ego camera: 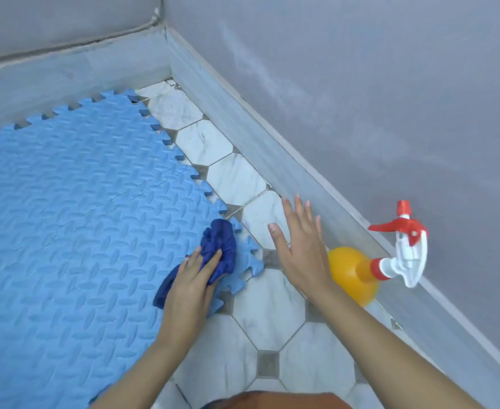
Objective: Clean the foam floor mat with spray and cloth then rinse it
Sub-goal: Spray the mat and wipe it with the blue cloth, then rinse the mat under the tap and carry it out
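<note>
Fingers (210,261) of the left hand (188,286) clutch the blue cloth (217,246) at the foam mat (65,216) edge, mid-wipe, while the right hand (299,246) hovers spread beside the spray bottle (361,273); likely more wiping next.

place: home room corner | floor: white marble-look octagon tiles (272,314) with small grey insets | walls: plain grey painted wall (361,84) from 12 to 3 o'clock, pale skirting (272,149) | covering: blue interlocking foam mat (80,202) at 9 o'clock

Left hand (191,278) with fingers curled in a grip, right hand (300,246) flat, fingers spread
</note>
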